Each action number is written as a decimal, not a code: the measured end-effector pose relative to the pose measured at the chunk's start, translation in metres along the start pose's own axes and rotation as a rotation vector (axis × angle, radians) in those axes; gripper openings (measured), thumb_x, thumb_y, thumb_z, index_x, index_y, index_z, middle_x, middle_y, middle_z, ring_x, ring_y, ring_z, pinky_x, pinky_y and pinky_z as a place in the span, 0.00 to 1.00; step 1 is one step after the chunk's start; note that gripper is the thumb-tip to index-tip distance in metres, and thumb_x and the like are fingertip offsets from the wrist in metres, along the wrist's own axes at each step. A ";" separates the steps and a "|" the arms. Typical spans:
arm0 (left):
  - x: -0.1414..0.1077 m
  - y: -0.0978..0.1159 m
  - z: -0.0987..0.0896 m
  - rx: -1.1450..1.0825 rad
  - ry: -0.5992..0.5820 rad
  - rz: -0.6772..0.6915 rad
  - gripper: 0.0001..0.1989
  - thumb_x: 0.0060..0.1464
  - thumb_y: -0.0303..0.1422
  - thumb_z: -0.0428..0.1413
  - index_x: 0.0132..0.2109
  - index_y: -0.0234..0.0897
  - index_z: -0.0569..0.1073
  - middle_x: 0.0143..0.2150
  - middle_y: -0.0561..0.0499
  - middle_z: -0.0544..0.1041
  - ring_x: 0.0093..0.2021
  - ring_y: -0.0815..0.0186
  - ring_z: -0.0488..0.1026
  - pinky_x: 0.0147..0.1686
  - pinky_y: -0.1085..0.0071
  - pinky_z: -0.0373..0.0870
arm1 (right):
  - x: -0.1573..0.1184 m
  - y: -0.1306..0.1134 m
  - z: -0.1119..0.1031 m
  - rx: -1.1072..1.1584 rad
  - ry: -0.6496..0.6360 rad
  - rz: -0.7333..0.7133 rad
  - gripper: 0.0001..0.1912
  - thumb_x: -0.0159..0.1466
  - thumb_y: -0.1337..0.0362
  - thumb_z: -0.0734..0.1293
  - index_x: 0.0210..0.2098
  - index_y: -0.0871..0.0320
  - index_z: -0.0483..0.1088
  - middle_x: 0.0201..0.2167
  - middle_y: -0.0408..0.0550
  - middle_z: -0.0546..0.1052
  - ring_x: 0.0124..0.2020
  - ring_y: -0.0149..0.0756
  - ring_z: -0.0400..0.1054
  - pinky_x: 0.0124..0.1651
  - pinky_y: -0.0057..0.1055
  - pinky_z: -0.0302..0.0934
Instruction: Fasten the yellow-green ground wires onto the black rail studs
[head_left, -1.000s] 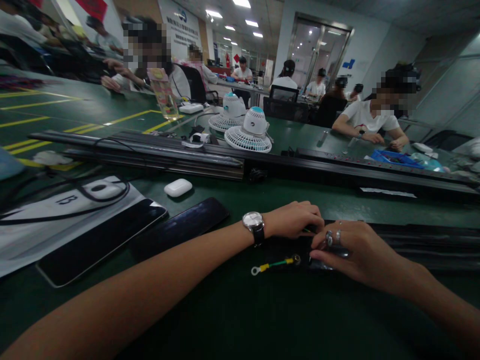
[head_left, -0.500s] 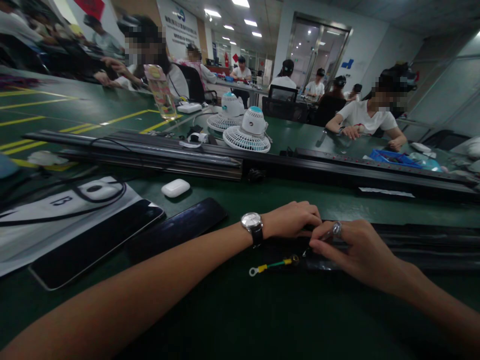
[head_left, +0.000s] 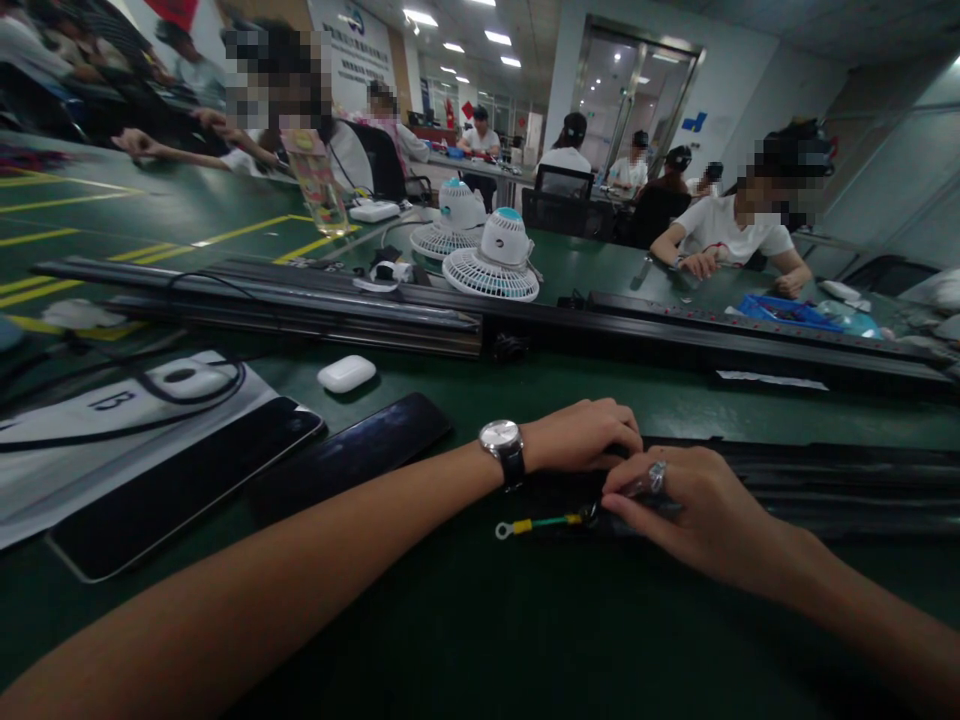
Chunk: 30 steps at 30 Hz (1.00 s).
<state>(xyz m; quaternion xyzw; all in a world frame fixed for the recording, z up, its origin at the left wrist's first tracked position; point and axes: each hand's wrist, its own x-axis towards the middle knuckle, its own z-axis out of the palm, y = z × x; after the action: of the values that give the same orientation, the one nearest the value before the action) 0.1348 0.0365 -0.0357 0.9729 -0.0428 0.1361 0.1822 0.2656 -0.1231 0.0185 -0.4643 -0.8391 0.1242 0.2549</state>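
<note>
Wire: the short green wire (head_left: 551, 521) with yellow sleeves lies at nine o'clock from my right fingertips, its metal ring outward; the inner end is just beside my pinch, perhaps to be reached easily; how it is fixed, I cannot tell
Right hand: my right hand (head_left: 701, 490) has thumb and forefinger brought nearly together; if a small part is between them, I cannot tell; so narrow an opening would suit a small thing
Left hand: my left hand (head_left: 585, 435) is at ten o'clock from the right, fingers half curled downward; what they hold is hidden; I suppose they steady something low
Black strips: these strips (head_left: 847, 475) lie flat at three o'clock, behind my right hand; probably the table carries their weight
Dark phone: the phone (head_left: 375, 435) is at nine o'clock, maybe put aside for working room
Long rails: the rails (head_left: 337, 305) lie crosswise toward eleven o'clock
Fans: two white fans (head_left: 495, 275) stand grille-down beyond the rails; this wide side likely gives stability
</note>
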 end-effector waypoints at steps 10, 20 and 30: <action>0.000 0.002 -0.001 0.021 -0.009 -0.008 0.08 0.62 0.30 0.61 0.49 0.43 0.78 0.52 0.48 0.75 0.50 0.61 0.71 0.48 0.66 0.68 | -0.004 0.008 -0.025 0.008 -0.087 -0.114 0.06 0.71 0.68 0.66 0.45 0.55 0.75 0.41 0.44 0.82 0.42 0.34 0.77 0.47 0.31 0.67; 0.001 0.002 0.000 0.042 -0.016 -0.005 0.07 0.64 0.33 0.60 0.48 0.42 0.77 0.53 0.47 0.75 0.50 0.60 0.71 0.48 0.66 0.68 | -0.004 0.004 -0.008 0.046 0.006 -0.026 0.04 0.69 0.65 0.69 0.41 0.57 0.77 0.35 0.43 0.82 0.34 0.32 0.77 0.38 0.28 0.67; 0.000 0.010 -0.009 0.102 -0.056 -0.050 0.08 0.64 0.35 0.59 0.50 0.45 0.78 0.54 0.48 0.75 0.51 0.58 0.70 0.41 0.66 0.64 | 0.001 0.002 -0.023 0.035 -0.278 -0.188 0.07 0.73 0.67 0.64 0.47 0.57 0.75 0.41 0.47 0.81 0.42 0.36 0.76 0.47 0.33 0.66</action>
<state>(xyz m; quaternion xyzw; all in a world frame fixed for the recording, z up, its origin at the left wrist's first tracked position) 0.1310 0.0308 -0.0242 0.9851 -0.0167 0.1062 0.1345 0.2788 -0.1218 0.0372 -0.3578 -0.9037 0.1774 0.1546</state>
